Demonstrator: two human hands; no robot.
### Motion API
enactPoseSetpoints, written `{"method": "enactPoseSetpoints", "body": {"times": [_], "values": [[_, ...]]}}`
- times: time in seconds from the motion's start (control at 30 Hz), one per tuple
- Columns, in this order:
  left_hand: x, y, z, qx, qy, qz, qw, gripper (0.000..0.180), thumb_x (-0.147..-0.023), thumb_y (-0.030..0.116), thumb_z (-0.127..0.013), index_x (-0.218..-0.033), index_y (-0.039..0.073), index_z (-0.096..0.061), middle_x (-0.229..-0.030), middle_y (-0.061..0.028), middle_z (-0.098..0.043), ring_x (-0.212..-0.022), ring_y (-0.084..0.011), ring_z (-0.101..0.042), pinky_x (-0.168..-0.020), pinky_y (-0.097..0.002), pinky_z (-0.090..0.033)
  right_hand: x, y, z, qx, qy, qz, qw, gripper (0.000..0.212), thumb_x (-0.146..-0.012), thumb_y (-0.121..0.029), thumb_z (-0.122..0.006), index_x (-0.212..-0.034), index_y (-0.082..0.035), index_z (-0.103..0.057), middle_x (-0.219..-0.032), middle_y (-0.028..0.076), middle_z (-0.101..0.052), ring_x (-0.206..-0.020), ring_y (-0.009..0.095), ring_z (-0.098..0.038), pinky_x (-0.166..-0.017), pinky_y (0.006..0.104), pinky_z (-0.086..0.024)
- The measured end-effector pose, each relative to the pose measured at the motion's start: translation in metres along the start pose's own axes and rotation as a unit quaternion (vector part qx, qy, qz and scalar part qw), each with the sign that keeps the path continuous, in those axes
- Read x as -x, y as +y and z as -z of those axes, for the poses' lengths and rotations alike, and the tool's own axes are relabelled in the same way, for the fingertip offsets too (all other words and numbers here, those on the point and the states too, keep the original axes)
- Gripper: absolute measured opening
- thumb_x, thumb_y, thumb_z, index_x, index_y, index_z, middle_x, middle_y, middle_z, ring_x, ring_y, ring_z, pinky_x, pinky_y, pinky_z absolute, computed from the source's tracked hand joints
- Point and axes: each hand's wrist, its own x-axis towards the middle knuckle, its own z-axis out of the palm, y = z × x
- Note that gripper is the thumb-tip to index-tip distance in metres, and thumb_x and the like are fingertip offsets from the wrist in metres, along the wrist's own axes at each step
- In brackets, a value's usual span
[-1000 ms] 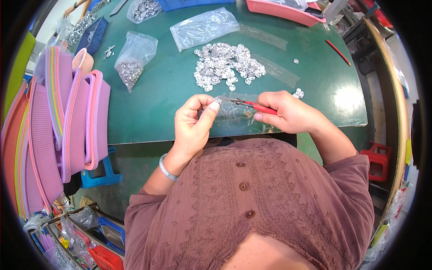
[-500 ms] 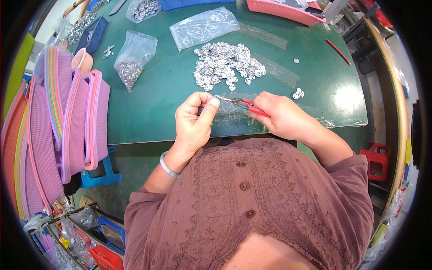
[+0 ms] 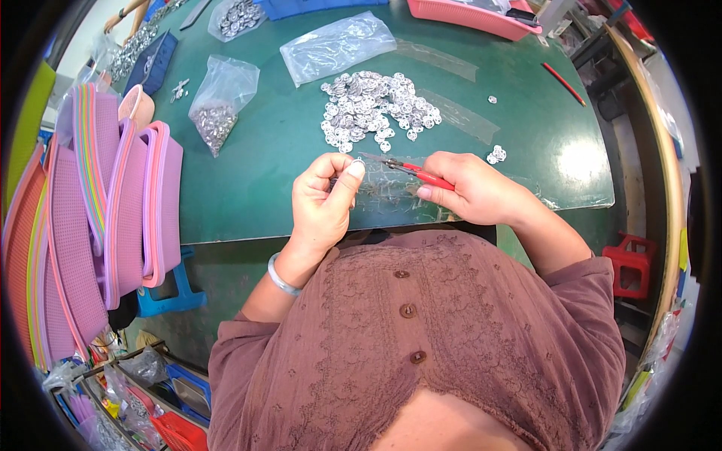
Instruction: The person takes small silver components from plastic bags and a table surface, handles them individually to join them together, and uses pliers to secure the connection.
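Small metal piece point(image 3: 359, 159), mostly hidden, is sitting over the green table point(image 3: 256, 177), where my L hand point(image 3: 325, 194) is pinching it btwn thumb & fingers. My R hand point(image 3: 470, 188) is gripping red-handled pliers point(image 3: 430, 177), tips pointing its way. I'm judging: steady pinch, skin clear of tips, pliers lined up w/ piece.

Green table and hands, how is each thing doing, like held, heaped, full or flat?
Left hand: pinching a small piece, mostly hidden
Right hand: closed around the pliers
Pliers: held, jaw opening too small to judge
Silver discs: loosely heaped
Nearer bag of bits: partly filled
Wide clear bag: lying flat
Red stick: lying down
Pink tray: holding things
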Motion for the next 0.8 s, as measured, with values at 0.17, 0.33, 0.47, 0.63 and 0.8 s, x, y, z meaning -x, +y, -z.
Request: {"method": "enactPoseSetpoints", "body": {"times": [0.17,0.33,0.47,0.63,0.8], "values": [[0.0,0.0,0.0,-0.005,-0.001,0.001,1.0,0.009,-0.084,0.01,-0.056,-0.08,0.003,-0.055,-0.062,0.0056,-0.048,-0.049,0.0003,-0.039,-0.044,-0.0149,-0.03,0.0,-0.001,0.002,0.015,-0.002,0.016,1.0,0.028,-0.084,-0.028,-0.053,-0.088,0.0,-0.053,-0.078,0.017,-0.055,-0.074,0.036,-0.053,-0.064,0.0412,-0.042],[-0.001,0.0,0.0,-0.012,-0.009,-0.009,1.0,0.008,-0.084,0.01,-0.056,-0.08,0.003,-0.055,-0.062,0.0055,-0.048,-0.05,0.0003,-0.039,-0.045,-0.015,-0.03,0.0,-0.001,0.003,0.032,-0.006,0.015,0.999,0.028,-0.083,-0.028,-0.053,-0.086,-0.001,-0.053,-0.077,0.017,-0.054,-0.073,0.035,-0.053,-0.063,0.0414,-0.042],[-0.001,0.001,0.0,-0.012,-0.011,-0.005,1.0,0.009,-0.084,0.01,-0.056,-0.08,0.003,-0.055,-0.062,0.0056,-0.048,-0.05,0.0003,-0.039,-0.045,-0.0151,-0.03,0.0,0.001,0.002,0.03,-0.003,0.021,0.999,0.028,-0.083,-0.029,-0.053,-0.086,-0.001,-0.053,-0.076,0.017,-0.054,-0.073,0.035,-0.053,-0.062,0.0415,-0.042],[-0.002,0.001,0.0,-0.024,-0.008,-0.005,1.0,0.009,-0.084,0.01,-0.056,-0.079,0.002,-0.054,-0.061,0.0059,-0.047,-0.05,0.0004,-0.038,-0.045,-0.0154,-0.03,0.0,-0.001,0.002,0.035,0.002,0.011,0.999,0.025,-0.084,-0.028,-0.053,-0.086,-0.002,-0.053,-0.076,0.016,-0.054,-0.072,0.035,-0.053,-0.063,0.0414,-0.042],[-0.003,0.0,0.0,-0.033,-0.006,-0.004,0.999,0.011,-0.084,0.011,-0.056,-0.077,0.003,-0.054,-0.062,0.0055,-0.047,-0.051,-0.0004,-0.039,-0.046,-0.0153,-0.031,0.0,0.001,-0.009,0.062,0.052,0.021,0.997,0.022,-0.082,-0.024,-0.055,-0.085,-0.003,-0.052,-0.077,0.015,-0.054,-0.071,0.034,-0.054,-0.062,0.0409,-0.044]]}}
